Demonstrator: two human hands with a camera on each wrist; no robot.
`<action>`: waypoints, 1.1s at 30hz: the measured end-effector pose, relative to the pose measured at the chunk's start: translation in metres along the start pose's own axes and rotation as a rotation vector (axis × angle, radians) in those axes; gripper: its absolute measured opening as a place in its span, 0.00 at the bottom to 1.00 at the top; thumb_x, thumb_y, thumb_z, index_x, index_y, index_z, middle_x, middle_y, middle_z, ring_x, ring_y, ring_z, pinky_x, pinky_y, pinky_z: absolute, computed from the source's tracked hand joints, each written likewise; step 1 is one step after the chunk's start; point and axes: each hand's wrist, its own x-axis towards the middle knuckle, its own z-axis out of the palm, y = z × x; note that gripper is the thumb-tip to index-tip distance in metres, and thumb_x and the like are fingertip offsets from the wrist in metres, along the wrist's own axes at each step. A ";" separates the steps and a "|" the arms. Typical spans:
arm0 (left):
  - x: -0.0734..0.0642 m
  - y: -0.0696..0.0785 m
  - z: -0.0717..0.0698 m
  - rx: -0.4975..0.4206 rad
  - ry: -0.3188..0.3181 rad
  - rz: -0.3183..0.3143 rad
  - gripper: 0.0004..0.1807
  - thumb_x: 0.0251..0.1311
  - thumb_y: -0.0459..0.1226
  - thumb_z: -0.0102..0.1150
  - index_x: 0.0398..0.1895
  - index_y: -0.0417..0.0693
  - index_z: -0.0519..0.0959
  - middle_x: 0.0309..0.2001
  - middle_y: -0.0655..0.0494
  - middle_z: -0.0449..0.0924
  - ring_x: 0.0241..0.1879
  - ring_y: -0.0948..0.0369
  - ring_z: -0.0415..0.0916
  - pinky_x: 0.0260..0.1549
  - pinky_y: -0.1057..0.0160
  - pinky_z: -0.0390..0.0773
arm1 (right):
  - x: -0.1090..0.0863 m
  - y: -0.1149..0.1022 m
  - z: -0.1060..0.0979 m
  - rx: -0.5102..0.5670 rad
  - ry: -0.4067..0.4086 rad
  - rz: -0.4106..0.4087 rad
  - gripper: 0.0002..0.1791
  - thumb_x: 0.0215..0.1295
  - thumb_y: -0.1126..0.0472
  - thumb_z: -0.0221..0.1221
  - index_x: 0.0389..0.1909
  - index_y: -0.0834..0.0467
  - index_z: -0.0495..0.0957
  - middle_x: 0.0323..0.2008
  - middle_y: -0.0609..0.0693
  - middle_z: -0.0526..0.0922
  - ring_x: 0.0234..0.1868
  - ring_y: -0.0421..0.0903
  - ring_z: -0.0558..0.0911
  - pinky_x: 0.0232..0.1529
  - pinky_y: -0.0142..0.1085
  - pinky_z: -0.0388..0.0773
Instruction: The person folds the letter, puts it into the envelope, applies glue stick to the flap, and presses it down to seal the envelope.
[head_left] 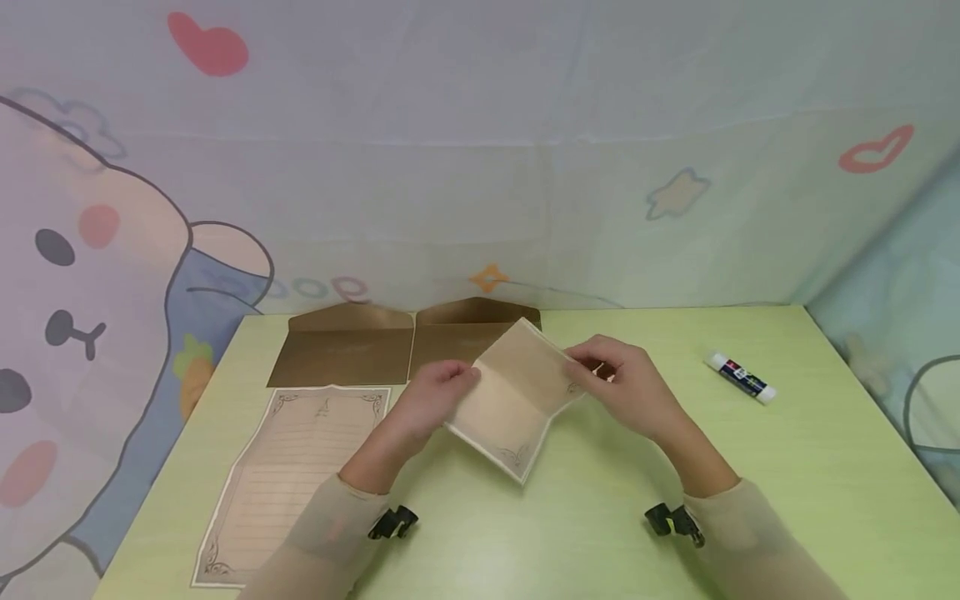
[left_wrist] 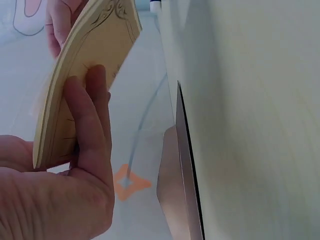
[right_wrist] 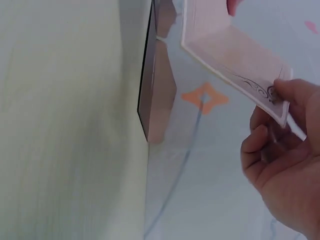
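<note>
Both hands hold a creased sheet of tan letter paper (head_left: 504, 392) with scrollwork corners, raised over the table. My left hand (head_left: 429, 402) pinches its left edge, thumb on the near face; in the left wrist view, fingers (left_wrist: 86, 117) press its back. At the right edge my right hand (head_left: 628, 385) pinches a corner between thumb and curled fingers, as the right wrist view shows at the printed scroll (right_wrist: 257, 87). A fold runs across the sheet, so its halves stand at an angle. To the left, a lined letter sheet (head_left: 292, 467) lies flat, partly under the left forearm.
Two brown envelopes with raised flaps, a left one (head_left: 341, 354) and a right one (head_left: 450, 342), lie along the table's back edge. A glue stick (head_left: 741, 377) lies on the right of the pale green table (head_left: 810, 500). Behind hangs a printed cloth (head_left: 480, 167).
</note>
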 end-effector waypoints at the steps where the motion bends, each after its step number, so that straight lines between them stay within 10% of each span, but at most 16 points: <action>1: 0.001 0.000 0.001 -0.030 -0.004 -0.015 0.16 0.81 0.39 0.51 0.48 0.32 0.82 0.32 0.53 0.80 0.30 0.61 0.77 0.34 0.63 0.78 | -0.001 -0.001 0.002 -0.025 -0.005 -0.070 0.08 0.73 0.65 0.67 0.49 0.55 0.90 0.39 0.43 0.86 0.35 0.43 0.80 0.34 0.33 0.78; 7: 0.004 0.003 0.003 -0.240 -0.067 -0.068 0.25 0.85 0.42 0.41 0.64 0.29 0.76 0.40 0.49 0.84 0.34 0.59 0.86 0.36 0.59 0.87 | -0.006 -0.008 0.018 -0.363 -0.093 -0.485 0.17 0.62 0.71 0.74 0.51 0.54 0.91 0.38 0.43 0.81 0.34 0.39 0.75 0.32 0.33 0.75; 12: 0.004 0.004 0.006 -0.222 -0.066 -0.030 0.23 0.84 0.45 0.49 0.62 0.32 0.78 0.43 0.47 0.86 0.37 0.57 0.87 0.38 0.57 0.88 | -0.008 -0.013 0.036 -0.635 -0.125 -0.643 0.16 0.59 0.62 0.78 0.48 0.48 0.91 0.35 0.45 0.77 0.33 0.42 0.74 0.35 0.36 0.76; 20: -0.002 0.005 0.014 0.079 0.059 0.169 0.13 0.80 0.40 0.57 0.51 0.40 0.86 0.34 0.53 0.87 0.31 0.59 0.81 0.34 0.60 0.81 | -0.011 -0.019 0.037 -0.612 -0.089 -0.607 0.15 0.63 0.54 0.76 0.49 0.50 0.88 0.39 0.44 0.80 0.38 0.43 0.76 0.38 0.39 0.75; 26: -0.014 0.015 0.029 0.328 -0.016 0.382 0.11 0.80 0.40 0.58 0.50 0.48 0.88 0.30 0.60 0.83 0.28 0.64 0.75 0.30 0.63 0.76 | -0.007 -0.031 0.033 -0.391 0.118 -0.456 0.16 0.64 0.63 0.75 0.52 0.57 0.87 0.42 0.46 0.85 0.42 0.47 0.81 0.43 0.40 0.80; 33: -0.026 0.021 0.042 0.491 -0.019 0.554 0.08 0.78 0.37 0.60 0.45 0.50 0.88 0.22 0.67 0.68 0.22 0.69 0.58 0.24 0.67 0.62 | -0.010 -0.036 0.034 -0.200 0.091 -0.376 0.03 0.72 0.64 0.69 0.42 0.55 0.86 0.39 0.39 0.84 0.41 0.41 0.79 0.43 0.40 0.81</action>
